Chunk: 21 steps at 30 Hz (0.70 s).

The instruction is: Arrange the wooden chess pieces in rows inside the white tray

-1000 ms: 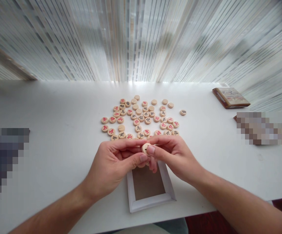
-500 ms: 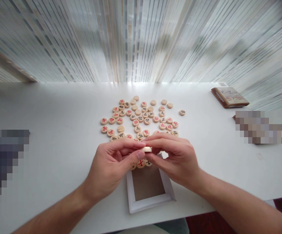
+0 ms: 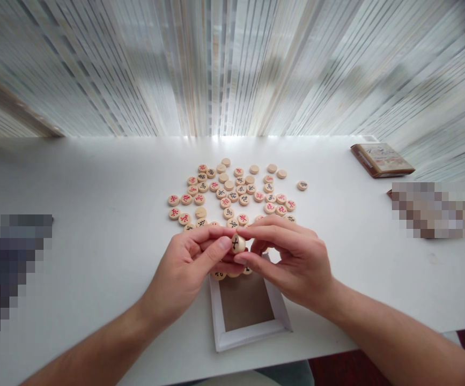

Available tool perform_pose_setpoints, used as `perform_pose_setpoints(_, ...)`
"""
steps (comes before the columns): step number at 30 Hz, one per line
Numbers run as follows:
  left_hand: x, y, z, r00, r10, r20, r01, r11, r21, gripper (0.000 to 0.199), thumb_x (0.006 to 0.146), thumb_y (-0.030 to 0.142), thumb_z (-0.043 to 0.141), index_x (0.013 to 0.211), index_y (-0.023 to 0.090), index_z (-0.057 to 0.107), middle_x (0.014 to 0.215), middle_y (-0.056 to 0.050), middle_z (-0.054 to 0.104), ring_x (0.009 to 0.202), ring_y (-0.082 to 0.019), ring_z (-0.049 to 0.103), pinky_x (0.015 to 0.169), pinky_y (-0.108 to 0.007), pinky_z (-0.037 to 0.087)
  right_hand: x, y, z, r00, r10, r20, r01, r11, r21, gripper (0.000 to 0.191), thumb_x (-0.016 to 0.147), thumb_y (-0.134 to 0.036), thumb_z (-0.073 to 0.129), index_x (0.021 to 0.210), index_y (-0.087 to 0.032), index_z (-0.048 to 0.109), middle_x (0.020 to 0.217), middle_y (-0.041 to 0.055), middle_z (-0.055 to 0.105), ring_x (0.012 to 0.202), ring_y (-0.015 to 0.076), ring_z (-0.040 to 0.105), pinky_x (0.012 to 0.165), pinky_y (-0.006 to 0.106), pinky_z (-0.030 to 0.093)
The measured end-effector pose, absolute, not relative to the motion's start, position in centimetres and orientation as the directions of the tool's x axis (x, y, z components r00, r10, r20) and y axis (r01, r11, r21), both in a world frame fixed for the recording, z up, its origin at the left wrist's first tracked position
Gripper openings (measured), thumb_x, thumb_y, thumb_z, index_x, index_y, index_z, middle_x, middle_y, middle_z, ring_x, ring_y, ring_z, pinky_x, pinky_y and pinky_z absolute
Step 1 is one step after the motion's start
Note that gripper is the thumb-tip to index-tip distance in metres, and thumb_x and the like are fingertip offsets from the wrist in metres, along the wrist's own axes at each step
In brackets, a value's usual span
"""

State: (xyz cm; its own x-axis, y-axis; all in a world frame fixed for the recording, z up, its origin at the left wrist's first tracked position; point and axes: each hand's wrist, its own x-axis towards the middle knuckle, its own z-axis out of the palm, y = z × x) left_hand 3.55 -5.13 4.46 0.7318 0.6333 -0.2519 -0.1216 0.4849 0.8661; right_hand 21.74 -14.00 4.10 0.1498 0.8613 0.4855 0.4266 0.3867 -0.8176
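Note:
A round wooden piece [image 3: 238, 243] with a black mark on its face is held up between my hands, tilted toward the camera. My left hand [image 3: 192, 260] pinches it from the left with thumb and fingers. From the right, the thumb and forefinger of my right hand [image 3: 296, 257] close around the same piece. Below them lies a white open box [image 3: 252, 333] with a brown bottom; a few pieces [image 3: 219, 275] rest at its far end, partly hidden by my fingers. Beyond my hands many round pieces [image 3: 233, 196] with red or black characters are spread out, some blank side up.
At the back right of the white table [image 3: 107, 177] lies a brown-edged box [image 3: 383, 160]. Nearer, a blurred-out object [image 3: 433, 210] sits at the right. Another blurred dark object [image 3: 7, 268] is at the far left. A striped curtain [image 3: 216, 64] hangs behind the table.
The piece between my hands has turned from edge-on to show its marked face. My right thumb has shifted slightly, and the view has moved a little.

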Motion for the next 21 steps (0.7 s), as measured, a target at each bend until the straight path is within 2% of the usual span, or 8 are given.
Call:
perform_pose_setpoints(3, 3.48, -5.11, 4.39, 0.744, 0.611, -0.27, -0.103, 0.504, 0.857, 0.028, 0.094, 0.034, 0.083, 0.117, 0.017, 0.081, 0.085, -0.004, 0.083, 0.081, -0.021, 0.084, 0.082, -0.031, 0.071, 21.87, -14.02, 3.89, 0.149, 0.871, 0.468, 0.426, 0.37, -0.825, 0.026, 0.094, -0.022, 0.082, 0.12, -0.025, 0.083, 0.099, 0.0058, 0.073, 0.065, 0.0116, 0.07, 0.059, 0.025, 0.065)
perform_pose_setpoints(6, 3.46, -5.04, 4.33, 0.762, 0.585, -0.277, -0.086, 0.516, 0.852, 0.031, 0.094, 0.034, 0.083, 0.12, 0.017, 0.081, 0.087, -0.006, 0.084, 0.081, -0.02, 0.083, 0.081, -0.029, 0.07, 21.96, -14.0, 3.76, 0.142, 0.887, 0.438, 0.418, 0.348, -0.839, 0.027, 0.093, -0.022, 0.081, 0.12, -0.025, 0.082, 0.097, 0.0046, 0.071, 0.064, 0.0106, 0.068, 0.059, 0.024, 0.064)
perform_pose_setpoints(11, 3.52, -4.93, 4.57, 0.797, 0.546, -0.258, -0.082, 0.522, 0.849, 0.027, 0.097, 0.038, 0.08, 0.112, 0.016, 0.084, 0.086, -0.006, 0.083, 0.08, -0.017, 0.081, 0.08, -0.026, 0.069, 21.96, -13.96, 3.9, 0.138, 0.922, 0.361, 0.369, 0.29, -0.883, 0.025, 0.092, -0.027, 0.084, 0.117, -0.022, 0.083, 0.091, 0.0038, 0.069, 0.062, 0.0104, 0.066, 0.055, 0.023, 0.059)
perform_pose_setpoints(15, 3.51, -4.89, 4.74, 0.819, 0.52, -0.244, -0.065, 0.507, 0.86, 0.025, 0.095, 0.034, 0.083, 0.112, 0.017, 0.085, 0.091, -0.007, 0.083, 0.083, -0.016, 0.079, 0.081, -0.024, 0.067, 21.89, -13.95, 3.99, 0.121, 0.897, 0.426, 0.431, 0.339, -0.836, 0.023, 0.09, -0.022, 0.085, 0.113, -0.022, 0.083, 0.086, 0.002, 0.068, 0.062, 0.0106, 0.063, 0.057, 0.024, 0.057)
perform_pose_setpoints(18, 3.44, -4.86, 4.81, 0.835, 0.504, -0.222, -0.068, 0.493, 0.867, 0.021, 0.098, 0.034, 0.079, 0.109, 0.017, 0.085, 0.091, -0.006, 0.081, 0.084, -0.015, 0.077, 0.082, -0.024, 0.067, 21.87, -13.95, 4.0, 0.113, 0.881, 0.459, 0.451, 0.366, -0.814, 0.024, 0.088, -0.019, 0.085, 0.112, -0.021, 0.083, 0.083, 0.001, 0.066, 0.062, 0.01, 0.061, 0.057, 0.024, 0.056)
perform_pose_setpoints(21, 3.36, -4.79, 4.89, 0.861, 0.473, -0.189, -0.105, 0.528, 0.843, 0.031, 0.104, 0.041, 0.07, 0.099, 0.015, 0.085, 0.089, -0.006, 0.077, 0.085, -0.016, 0.076, 0.083, -0.026, 0.067, 21.88, -13.97, 4.07, 0.124, 0.895, 0.429, 0.422, 0.344, -0.839, 0.024, 0.088, -0.017, 0.086, 0.111, -0.019, 0.083, 0.084, 0.0009, 0.065, 0.061, 0.009, 0.061, 0.056, 0.023, 0.055)
